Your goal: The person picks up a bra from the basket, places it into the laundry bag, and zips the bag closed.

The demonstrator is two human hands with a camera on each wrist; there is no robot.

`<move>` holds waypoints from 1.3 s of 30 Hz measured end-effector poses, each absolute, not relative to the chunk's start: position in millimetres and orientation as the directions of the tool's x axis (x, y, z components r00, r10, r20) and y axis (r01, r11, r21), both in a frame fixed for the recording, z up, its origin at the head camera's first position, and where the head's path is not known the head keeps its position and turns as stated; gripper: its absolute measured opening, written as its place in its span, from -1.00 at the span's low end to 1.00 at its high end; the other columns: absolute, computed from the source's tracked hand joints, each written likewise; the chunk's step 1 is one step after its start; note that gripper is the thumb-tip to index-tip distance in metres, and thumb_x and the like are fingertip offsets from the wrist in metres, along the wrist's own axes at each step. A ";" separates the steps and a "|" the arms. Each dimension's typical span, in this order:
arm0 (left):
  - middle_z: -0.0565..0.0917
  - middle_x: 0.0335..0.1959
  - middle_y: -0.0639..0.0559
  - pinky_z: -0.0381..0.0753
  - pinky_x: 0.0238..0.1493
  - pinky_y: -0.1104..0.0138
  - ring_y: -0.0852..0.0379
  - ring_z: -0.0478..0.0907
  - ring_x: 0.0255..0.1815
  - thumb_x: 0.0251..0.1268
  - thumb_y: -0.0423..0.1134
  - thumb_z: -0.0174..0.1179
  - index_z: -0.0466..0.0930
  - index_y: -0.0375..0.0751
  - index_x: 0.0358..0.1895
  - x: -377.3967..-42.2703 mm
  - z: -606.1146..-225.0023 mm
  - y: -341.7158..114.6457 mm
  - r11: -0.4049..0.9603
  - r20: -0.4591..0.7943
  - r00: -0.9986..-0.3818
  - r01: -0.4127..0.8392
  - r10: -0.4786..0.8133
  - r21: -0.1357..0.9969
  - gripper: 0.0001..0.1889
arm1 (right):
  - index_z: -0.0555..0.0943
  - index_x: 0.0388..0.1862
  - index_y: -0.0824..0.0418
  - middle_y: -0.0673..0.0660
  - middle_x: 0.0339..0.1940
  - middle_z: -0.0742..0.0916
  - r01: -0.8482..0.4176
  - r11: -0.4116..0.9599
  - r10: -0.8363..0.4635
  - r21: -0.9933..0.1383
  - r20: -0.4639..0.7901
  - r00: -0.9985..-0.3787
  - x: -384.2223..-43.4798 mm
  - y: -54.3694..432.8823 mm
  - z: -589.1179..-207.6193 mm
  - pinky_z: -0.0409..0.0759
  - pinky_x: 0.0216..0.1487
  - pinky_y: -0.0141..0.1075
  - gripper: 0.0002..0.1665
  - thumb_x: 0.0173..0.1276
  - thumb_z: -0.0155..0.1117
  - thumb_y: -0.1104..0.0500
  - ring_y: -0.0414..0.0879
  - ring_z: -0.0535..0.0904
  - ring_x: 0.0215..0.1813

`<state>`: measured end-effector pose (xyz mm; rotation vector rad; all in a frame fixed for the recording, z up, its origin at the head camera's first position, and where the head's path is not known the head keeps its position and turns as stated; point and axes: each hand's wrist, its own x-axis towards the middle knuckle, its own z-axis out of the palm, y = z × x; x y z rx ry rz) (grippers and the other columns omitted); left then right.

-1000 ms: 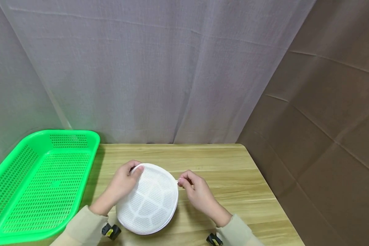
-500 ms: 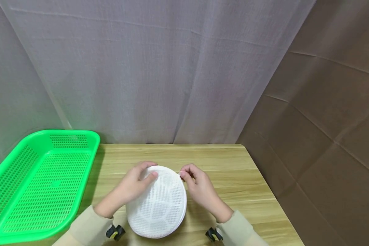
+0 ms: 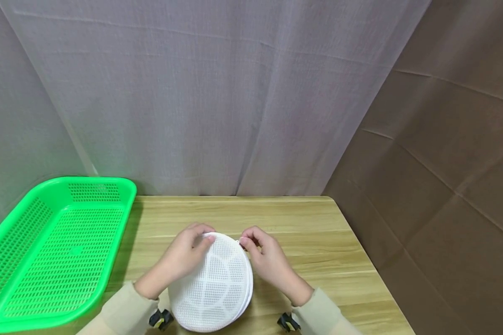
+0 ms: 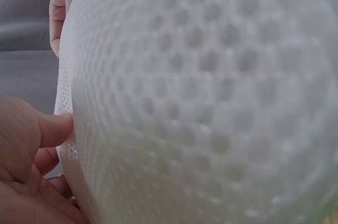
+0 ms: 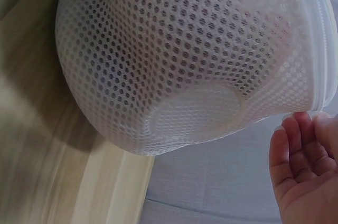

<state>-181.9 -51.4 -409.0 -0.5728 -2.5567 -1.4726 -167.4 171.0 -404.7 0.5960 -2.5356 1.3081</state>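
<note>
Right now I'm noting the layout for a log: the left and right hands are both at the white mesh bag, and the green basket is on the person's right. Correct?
Not quite: the head view shows the green basket on the person's left. The left hand and right hand are indeed at the white mesh bag.

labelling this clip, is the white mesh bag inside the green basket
No, the left hand and right hand hold the mesh bag to the right of the green basket.
</note>
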 end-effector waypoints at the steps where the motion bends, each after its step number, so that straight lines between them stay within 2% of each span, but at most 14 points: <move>1: 0.63 -0.14 -0.03 0.46 0.13 0.07 -0.02 0.55 0.03 0.34 -0.32 0.20 0.65 -0.24 -0.13 -181.9 -409.2 -51.9 0.451 0.303 -0.919 0.388 0.252 0.804 -0.88 | 0.57 -0.32 0.04 -0.12 -0.42 0.63 -0.448 0.523 -0.250 -0.725 0.372 -0.894 -167.4 171.1 -405.3 0.54 -0.29 -0.33 -0.90 0.42 0.20 0.21 -0.23 0.54 -0.33; 13: 0.66 -0.17 -0.06 0.49 0.09 0.06 -0.03 0.57 -0.01 0.35 -0.31 0.20 0.66 -0.22 -0.19 -187.4 -413.6 -63.1 0.450 0.280 -0.942 0.334 0.184 0.828 -0.91 | 0.56 -0.31 0.00 -0.12 -0.39 0.66 -0.420 0.543 -0.244 -0.727 0.342 -0.907 -165.8 174.8 -412.5 0.56 -0.25 -0.33 -0.91 0.44 0.17 0.13 -0.25 0.55 -0.30; 20: 0.66 -0.17 -0.10 0.50 0.07 0.05 -0.04 0.56 -0.04 0.38 -0.29 0.16 0.64 -0.28 -0.16 -190.5 -416.8 -68.2 0.447 0.246 -0.958 0.286 0.146 0.848 -0.86 | 0.56 -0.30 0.01 -0.01 -0.37 0.68 -0.413 0.531 -0.250 -0.740 0.329 -0.911 -165.5 175.6 -413.2 0.57 -0.24 -0.32 -0.91 0.45 0.16 0.13 -0.21 0.56 -0.29; 27: 0.66 -0.22 -0.09 0.51 -0.01 0.12 0.00 0.55 -0.13 0.40 -0.28 0.13 0.63 -0.31 -0.16 -195.2 -422.2 -75.4 0.446 0.193 -0.978 0.208 0.079 0.870 -0.84 | 0.56 -0.30 0.01 -0.16 -0.38 0.65 -0.400 0.541 -0.247 -0.740 0.314 -0.917 -164.9 177.0 -414.6 0.58 -0.23 -0.32 -0.91 0.44 0.15 0.10 -0.23 0.56 -0.28; 34: 0.64 -0.13 -0.14 0.47 0.09 0.07 -0.07 0.54 -0.01 0.39 -0.29 0.14 0.61 -0.33 -0.11 -195.4 -420.3 -77.5 0.420 0.206 -0.971 0.240 0.125 0.875 -0.83 | 0.56 -0.30 0.01 -0.06 -0.38 0.67 -0.409 0.535 -0.247 -0.739 0.325 -0.913 -166.4 177.1 -416.4 0.56 -0.25 -0.32 -0.90 0.45 0.16 0.09 -0.21 0.56 -0.30; 39: 0.59 0.01 -0.22 0.38 0.21 -0.02 -0.17 0.47 0.15 0.37 -0.23 0.19 0.57 -0.34 0.02 -192.7 -415.8 -75.0 0.424 0.228 -0.956 0.288 0.186 0.859 -0.72 | 0.57 -0.30 0.02 -0.06 -0.37 0.67 -0.412 0.538 -0.245 -0.735 0.332 -0.911 -166.8 175.6 -415.2 0.57 -0.25 -0.32 -0.91 0.44 0.17 0.10 -0.21 0.56 -0.29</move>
